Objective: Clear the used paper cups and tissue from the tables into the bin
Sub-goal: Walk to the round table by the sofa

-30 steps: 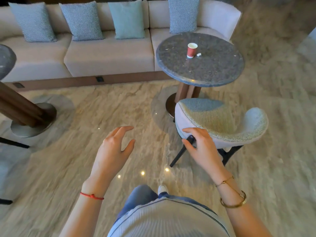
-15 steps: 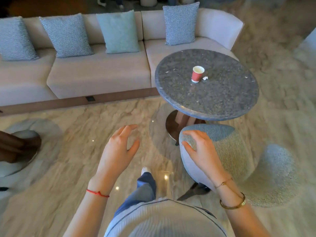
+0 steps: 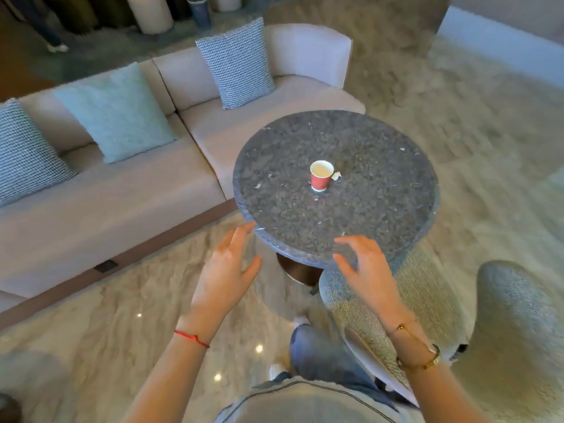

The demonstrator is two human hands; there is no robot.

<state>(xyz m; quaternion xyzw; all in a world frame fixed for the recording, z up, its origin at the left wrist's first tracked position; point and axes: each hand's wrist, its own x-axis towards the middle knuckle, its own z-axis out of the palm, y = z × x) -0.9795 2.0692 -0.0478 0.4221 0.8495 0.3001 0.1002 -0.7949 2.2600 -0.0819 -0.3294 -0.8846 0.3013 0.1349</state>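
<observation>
On the round dark stone bench (image 3: 305, 227) ahead of you, red paper cup (image 3: 321, 176) stands upright near the middle, mouth up, white inside; small crumpled tissue (image 3: 335, 176) lies just right of it, touching or nearly so, too small to tell; a few pale flecks scattered over the top. Your left hand (image 3: 225, 270) hovers at the near-left edge of the bench, fingers spread and relaxed, holding nothing, fingertips just at the rim; red string bracelet (image 3: 191, 338) on that wrist. Your right hand (image 3: 366, 270) hovers over the near edge, fingers loosely bent and apart, thumb out, holding nothing; gold bracelets (image 3: 421, 358) on that wrist. Both hands well short of the cup. Grey upholstered chair (image 3: 433, 300) tucked at the near-right side of the bench, below your right arm. Beige sofa (image 3: 122, 196) runs along the far-left side; on it a pale teal cushion (image 3: 119, 112), a checked cushion (image 3: 238, 62) further right, and another checked cushion (image 3: 24, 154) at the left edge. Marble-look floor (image 3: 91, 331) with light glints; your jeans leg (image 3: 317, 352) and a white shoe (image 3: 300, 321) below; frame slightly blurred.
</observation>
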